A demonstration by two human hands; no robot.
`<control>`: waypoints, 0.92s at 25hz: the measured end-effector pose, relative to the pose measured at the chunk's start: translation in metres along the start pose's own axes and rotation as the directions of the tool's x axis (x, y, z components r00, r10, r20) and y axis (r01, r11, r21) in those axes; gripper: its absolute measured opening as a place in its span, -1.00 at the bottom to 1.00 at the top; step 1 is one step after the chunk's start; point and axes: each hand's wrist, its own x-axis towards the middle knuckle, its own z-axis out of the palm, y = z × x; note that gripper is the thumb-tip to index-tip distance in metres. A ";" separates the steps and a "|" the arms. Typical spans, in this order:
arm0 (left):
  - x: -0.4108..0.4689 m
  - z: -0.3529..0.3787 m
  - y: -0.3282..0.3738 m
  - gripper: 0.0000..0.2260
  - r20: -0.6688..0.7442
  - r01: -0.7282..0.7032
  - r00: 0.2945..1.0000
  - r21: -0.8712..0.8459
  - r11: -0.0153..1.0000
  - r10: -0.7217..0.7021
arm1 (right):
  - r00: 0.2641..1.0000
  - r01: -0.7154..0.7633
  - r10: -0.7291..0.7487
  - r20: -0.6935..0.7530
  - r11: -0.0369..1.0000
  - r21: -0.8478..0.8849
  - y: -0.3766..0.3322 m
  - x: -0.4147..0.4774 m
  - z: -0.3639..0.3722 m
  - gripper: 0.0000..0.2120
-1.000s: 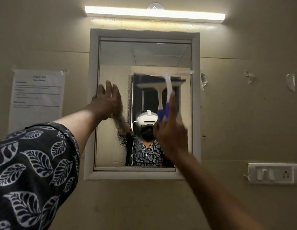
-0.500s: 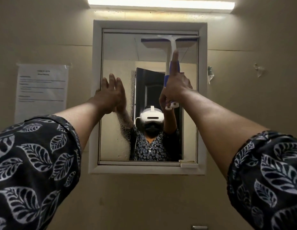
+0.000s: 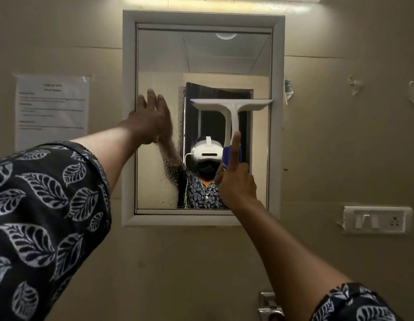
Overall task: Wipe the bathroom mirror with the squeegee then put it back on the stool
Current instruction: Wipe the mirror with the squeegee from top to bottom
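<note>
Black fabric printed with pale leaves, nearest: left sleeve point(image 3: 39, 216) cut by the left and lower borders; right sleeve point(image 3: 354, 304) cut at the lower right corner; metal fitting point(image 3: 268, 304) at the bottom border only partly visible, kind not determinable.

Right hand point(image 3: 236, 184) was raised before the lower right of the mirror point(image 3: 201, 61), back toward the camera; fingers were curled round the blue lower grip of the squeegee point(image 3: 232, 112), forefinger laid straight up the handle; palm and handle end were hidden behind the hand.

Left hand point(image 3: 150, 121) lay flat, fingers straight and close together, pressed on the glass at the mirror's left edge; its heel overlapped the white frame point(image 3: 128, 66).

Squeegee stood upright, white T-shaped head level, blade against the glass about mid-height; right tip touched the frame's inner right edge, left tip reached near the middle of the glass; a band of droplets ran down the glass just beside the left hand; bare glass lay above the blade up to the top edge, less below it.

Wall beyond: paper notice point(image 3: 52, 110) left of the frame, print too small to read; switch plate point(image 3: 377, 220) lower right; torn tape scraps point(image 3: 354, 88) upper right, one cut by the right border.
</note>
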 end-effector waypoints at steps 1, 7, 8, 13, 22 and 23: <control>0.000 0.000 0.000 -0.06 0.002 -0.003 1.000 -0.002 1.000 0.003 | 1.000 -0.005 0.006 0.004 1.000 -0.003 0.004 -0.006 0.003 0.01; 0.000 -0.002 0.000 -0.07 -0.004 -0.006 1.000 0.001 1.000 0.006 | 0.998 -0.059 0.060 0.018 0.997 -0.050 0.016 -0.040 0.019 -0.08; -0.001 -0.003 0.001 -0.07 -0.001 -0.004 1.000 0.003 1.000 0.004 | 0.997 -0.075 0.076 0.025 0.996 -0.054 0.018 -0.046 0.022 -0.08; -0.002 -0.004 0.002 -0.08 -0.003 -0.001 1.000 0.010 1.000 0.001 | 0.991 -0.092 0.100 0.086 0.991 -0.096 0.034 -0.076 0.032 -0.06; 0.001 0.001 -0.002 -0.09 -0.031 -0.021 0.999 0.020 1.000 0.022 | 0.976 -0.169 0.187 0.110 0.974 -0.153 0.041 -0.119 0.047 -0.02; 0.001 0.002 -0.003 -0.09 -0.034 -0.024 0.999 0.025 0.999 0.025 | 0.976 -0.169 0.186 0.110 0.974 -0.149 0.042 -0.123 0.047 -0.03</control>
